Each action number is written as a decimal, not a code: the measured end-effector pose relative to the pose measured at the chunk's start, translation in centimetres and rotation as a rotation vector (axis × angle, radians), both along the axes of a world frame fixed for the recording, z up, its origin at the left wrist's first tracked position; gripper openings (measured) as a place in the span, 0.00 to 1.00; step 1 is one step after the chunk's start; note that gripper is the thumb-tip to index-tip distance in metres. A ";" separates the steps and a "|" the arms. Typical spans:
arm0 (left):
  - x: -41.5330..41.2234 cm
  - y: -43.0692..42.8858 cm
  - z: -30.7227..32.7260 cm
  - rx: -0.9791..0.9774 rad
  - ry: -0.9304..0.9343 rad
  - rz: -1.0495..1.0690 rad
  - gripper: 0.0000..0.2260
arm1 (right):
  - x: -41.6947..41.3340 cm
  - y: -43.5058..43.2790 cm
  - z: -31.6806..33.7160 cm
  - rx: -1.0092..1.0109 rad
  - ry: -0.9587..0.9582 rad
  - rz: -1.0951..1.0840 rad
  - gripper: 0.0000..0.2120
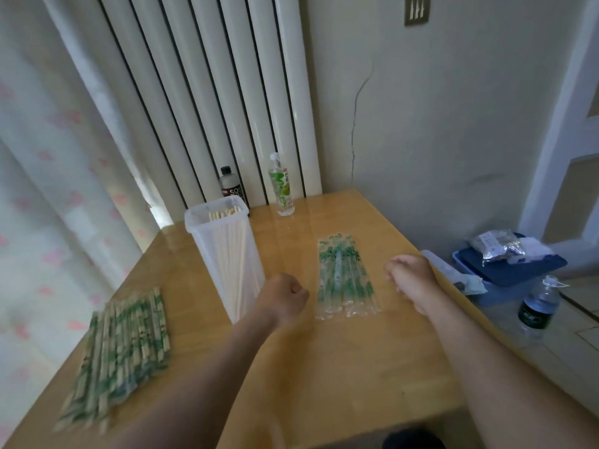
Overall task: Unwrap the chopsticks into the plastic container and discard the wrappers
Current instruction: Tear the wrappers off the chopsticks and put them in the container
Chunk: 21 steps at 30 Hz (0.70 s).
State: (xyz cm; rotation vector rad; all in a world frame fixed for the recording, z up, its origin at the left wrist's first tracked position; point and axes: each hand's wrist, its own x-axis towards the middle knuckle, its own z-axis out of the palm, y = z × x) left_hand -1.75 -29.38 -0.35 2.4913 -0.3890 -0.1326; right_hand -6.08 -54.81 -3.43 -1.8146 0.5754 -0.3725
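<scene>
While my left hand (285, 298) and right hand (410, 280) are curled into fists, holding nothing, crinkly clear wrappers (345, 280) lie between them. The wrapped chopsticks (123, 345) lie by the left edge of the wooden table (356, 384), near the tall translucent container (227, 254).

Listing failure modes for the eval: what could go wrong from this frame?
1. The tall plastic container stands right by the left hand; a bump could tip it and spill the bare chopsticks.
2. The empty wrappers lie loose between the hands, not yet discarded; a sweep of the right hand may scatter them.
3. The wrapped pile sits near the left edge of the table and could slide off.
</scene>
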 end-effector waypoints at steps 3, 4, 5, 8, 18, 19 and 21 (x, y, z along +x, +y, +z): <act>-1.4 3.3 0.0 0.067 -0.052 -0.009 0.11 | -1.5 3.9 3.2 0.032 -0.066 0.178 0.10; -1.7 4.3 0.0 0.075 -0.062 -0.005 0.11 | -1.9 5.6 4.2 0.063 -0.067 0.279 0.10; -2.0 5.4 0.0 0.087 -0.065 0.000 0.12 | -2.3 7.3 5.0 0.092 -0.057 0.388 0.09; -3.0 9.0 0.2 0.138 -0.085 0.033 0.09 | -2.8 12.6 5.9 0.119 0.018 0.662 0.08; -4.7 22.5 -3.1 0.213 -0.395 0.458 0.09 | 0.0 27.6 2.0 -0.040 0.182 0.782 0.08; -4.7 23.6 -4.1 0.227 -0.451 0.476 0.08 | 0.3 28.8 1.6 -0.059 0.178 0.779 0.08; -4.7 25.1 -5.8 0.288 -0.509 0.530 0.10 | 0.9 30.7 1.2 -0.106 0.166 0.772 0.09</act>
